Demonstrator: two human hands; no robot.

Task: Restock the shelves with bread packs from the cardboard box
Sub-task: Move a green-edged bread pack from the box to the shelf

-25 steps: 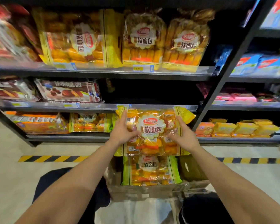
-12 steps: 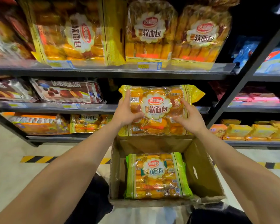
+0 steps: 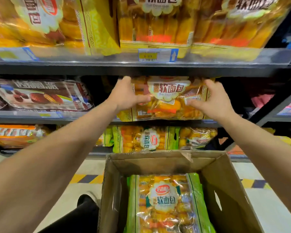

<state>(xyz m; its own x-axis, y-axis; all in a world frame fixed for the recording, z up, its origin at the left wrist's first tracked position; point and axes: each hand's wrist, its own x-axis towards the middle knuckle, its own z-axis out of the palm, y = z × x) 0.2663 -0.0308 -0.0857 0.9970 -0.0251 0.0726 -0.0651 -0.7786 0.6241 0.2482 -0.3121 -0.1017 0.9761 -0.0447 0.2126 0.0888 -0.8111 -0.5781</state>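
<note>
Shelving unit [image 3: 141, 68] w/ dark metal edges fills the view, three levels showing, all ahead of and around the held pack. Cardboard box [image 3: 228, 190] sits open below the grip, nearer the person, flaps up; inside it lies a green-edged bread pack [image 3: 163, 202], flat, label up. Above the grip, on the top level, big yellow bread packs [image 3: 154, 22] stand side by side, w/ a price tag [image 3: 157, 55] on the shelf edge just over the held pack. Left of the grip, same level, a dark-printed pack [image 3: 40, 95] lies flat. Below the grip on the lowest level a green-edged pack [image 3: 144, 138] stands on its side. The held bread pack [image 3: 168, 98], yellow-edged w/ a white scalloped label, is at the mid level btwn both hands, its bottom edge at the shelf lip, top just under the shelf above; can't tell if it rests fully on the shelf. Left hand [image 3: 124, 96] clasps the pack's left side, thumb across the front, fingers over the top corner. Right hand [image 3: 213, 100] clasps the right side, thumb pressed on the front, fingers curled over the upper right corner.
</note>
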